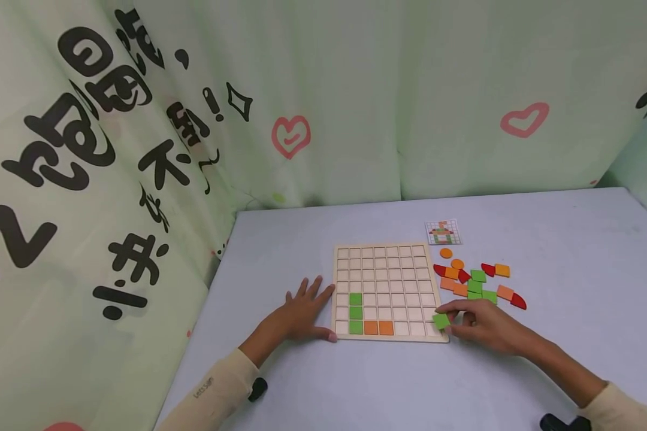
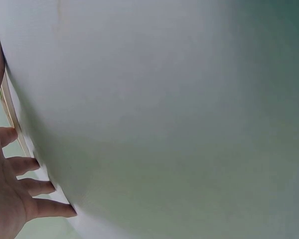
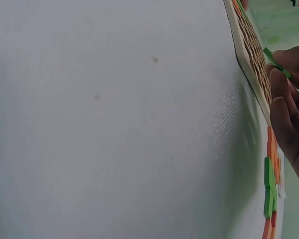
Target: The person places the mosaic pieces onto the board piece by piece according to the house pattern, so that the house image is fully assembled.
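Observation:
A wooden grid board (image 1: 407, 281) lies flat on the table. Green square tiles (image 1: 356, 312) fill several cells in a column near its left side, and two orange square tiles (image 1: 378, 327) sit beside the lowest one in the bottom row. The left hand (image 1: 304, 311) rests with spread fingers at the board's left edge; its fingers (image 2: 35, 186) show in the left wrist view. Between thumb and fingertips, the right hand (image 1: 482, 323) pinches a green square tile (image 1: 441, 321) over the board's lower right corner. The right wrist view shows this tile (image 3: 276, 62) tilted and raised off the board.
Right of the board lie loose pieces: green squares (image 1: 478, 275), orange squares (image 1: 502, 270), orange circles (image 1: 446, 253) and red curved pieces (image 1: 518, 301). A small pattern card (image 1: 443, 232) lies behind them. A pale curtain (image 1: 350, 90) hangs along the table's back and left.

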The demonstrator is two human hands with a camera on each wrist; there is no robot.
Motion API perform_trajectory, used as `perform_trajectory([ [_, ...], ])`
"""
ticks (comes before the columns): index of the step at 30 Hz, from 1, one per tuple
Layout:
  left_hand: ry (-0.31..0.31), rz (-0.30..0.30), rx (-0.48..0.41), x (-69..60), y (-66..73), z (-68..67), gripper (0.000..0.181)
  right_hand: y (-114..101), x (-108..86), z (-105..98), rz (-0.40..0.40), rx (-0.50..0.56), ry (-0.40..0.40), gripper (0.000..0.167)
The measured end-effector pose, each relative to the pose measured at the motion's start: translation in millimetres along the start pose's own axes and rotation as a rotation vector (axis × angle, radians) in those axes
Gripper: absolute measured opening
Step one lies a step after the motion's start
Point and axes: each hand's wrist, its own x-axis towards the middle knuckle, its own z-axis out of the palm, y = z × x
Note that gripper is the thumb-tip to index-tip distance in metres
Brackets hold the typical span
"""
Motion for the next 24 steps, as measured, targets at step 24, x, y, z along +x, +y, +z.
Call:
perform_trajectory([
  [24,0.005,0.003,-0.02,-1.1,-1.0,-0.7,0.113,-14,17.9,21,-0.019,0.009,0.0,0.033],
])
